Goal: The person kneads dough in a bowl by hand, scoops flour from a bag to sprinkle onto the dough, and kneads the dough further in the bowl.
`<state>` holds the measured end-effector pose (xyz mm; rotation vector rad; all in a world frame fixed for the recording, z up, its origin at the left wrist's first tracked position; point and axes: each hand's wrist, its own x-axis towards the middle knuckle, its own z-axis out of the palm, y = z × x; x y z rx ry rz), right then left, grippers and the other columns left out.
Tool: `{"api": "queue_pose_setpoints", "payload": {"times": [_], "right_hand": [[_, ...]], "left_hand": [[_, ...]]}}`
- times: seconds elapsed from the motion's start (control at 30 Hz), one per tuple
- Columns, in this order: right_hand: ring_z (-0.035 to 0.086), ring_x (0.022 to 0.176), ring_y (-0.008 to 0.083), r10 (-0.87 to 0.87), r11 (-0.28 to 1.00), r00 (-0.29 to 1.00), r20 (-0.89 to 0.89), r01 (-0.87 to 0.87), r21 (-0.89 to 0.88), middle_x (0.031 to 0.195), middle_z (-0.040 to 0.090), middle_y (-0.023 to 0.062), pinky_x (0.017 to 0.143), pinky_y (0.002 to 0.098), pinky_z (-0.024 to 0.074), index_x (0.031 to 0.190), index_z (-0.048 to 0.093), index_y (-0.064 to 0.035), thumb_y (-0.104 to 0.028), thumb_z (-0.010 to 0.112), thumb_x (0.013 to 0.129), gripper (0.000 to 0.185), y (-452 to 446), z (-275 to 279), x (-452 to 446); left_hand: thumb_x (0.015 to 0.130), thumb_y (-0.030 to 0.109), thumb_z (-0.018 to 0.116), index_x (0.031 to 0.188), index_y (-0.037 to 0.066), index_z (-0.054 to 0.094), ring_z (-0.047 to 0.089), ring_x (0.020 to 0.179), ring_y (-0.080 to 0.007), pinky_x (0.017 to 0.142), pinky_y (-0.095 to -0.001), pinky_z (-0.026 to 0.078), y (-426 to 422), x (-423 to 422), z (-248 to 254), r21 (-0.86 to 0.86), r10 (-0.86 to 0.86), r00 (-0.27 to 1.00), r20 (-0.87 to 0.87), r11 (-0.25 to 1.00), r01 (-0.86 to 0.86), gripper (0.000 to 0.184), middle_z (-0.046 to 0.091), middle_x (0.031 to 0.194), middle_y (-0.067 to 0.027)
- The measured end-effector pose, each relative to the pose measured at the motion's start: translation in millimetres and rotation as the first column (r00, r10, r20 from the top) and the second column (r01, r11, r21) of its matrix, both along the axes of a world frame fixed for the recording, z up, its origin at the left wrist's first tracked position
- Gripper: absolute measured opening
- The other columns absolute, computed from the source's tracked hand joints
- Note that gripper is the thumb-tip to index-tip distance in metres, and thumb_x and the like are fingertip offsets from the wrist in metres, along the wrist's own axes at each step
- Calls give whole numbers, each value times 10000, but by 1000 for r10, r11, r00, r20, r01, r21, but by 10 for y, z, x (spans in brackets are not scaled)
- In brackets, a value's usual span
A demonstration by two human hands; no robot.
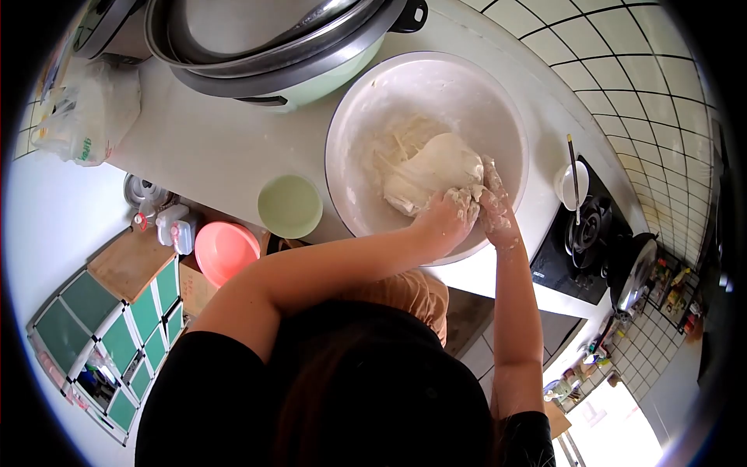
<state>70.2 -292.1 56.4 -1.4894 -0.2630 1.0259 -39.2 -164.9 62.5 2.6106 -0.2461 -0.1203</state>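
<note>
A large white basin [354, 187] with a dark rim stands on the counter and holds a lump of pale dough [432, 167]. The dough is stretched and ragged on its left side, smoother on top. My left hand [451, 218] is curled at the dough's near edge, knuckles up, with bits of dough stuck to its fingers. Close beside it, my right hand [496, 208] grips the dough's right end, its fingers also coated with dough. The fingertips of both hands are partly hidden by the dough and by each other.
A pale green bowl [290, 206] sits left of the basin. Behind are a green-sided cooker [334, 78] and a metal pan [233, 66]. A plastic bag [97, 113] lies far left. At right are a white bowl [570, 185] with chopsticks [574, 163] and a black stove [552, 257].
</note>
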Motion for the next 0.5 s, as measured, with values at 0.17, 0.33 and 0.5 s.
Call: {"api": "queue_pose_setpoints", "payload": {"times": [0.17, 0.33, 0.5], "right_hand": [[452, 1215, 244, 75, 930, 941, 330, 53, -363, 1372, 416, 176, 1006, 315, 372, 1431, 270, -23, -92, 602, 803, 714, 110, -69, 18], [514, 1143, 222, -9, 904, 968, 252, 116, -411, 1261, 519, 168, 993, 299, 393, 1378, 374, -17, 26, 513, 776, 620, 81, -246, 158], [532, 1116, 227, -138, 986, 983, -120, 125, -113, 1242, 527, 172, 974, 288, 414, 1331, 404, 50, 11, 514, 761, 582, 52, -256, 303]], "left_hand": [[770, 193, 559, 1078, -57, 568, 571, 967, -314, 809, -418, 427, -68, -298, -66, 84, -67, 990, 121, 995, 57, 396, 602, 1040, -183], [858, 257, 476, 964, -22, 580, 598, 903, -341, 802, -432, 457, 428, -215, 513, -569, 126, 926, -357, 756, -322, 316, 626, 909, -210], [917, 440, 385, 959, 17, 622, 605, 841, -383, 789, -438, 466, 1043, -95, -23, -48, 412, 730, -546, 854, -518, 487, 635, 864, -206]]}}
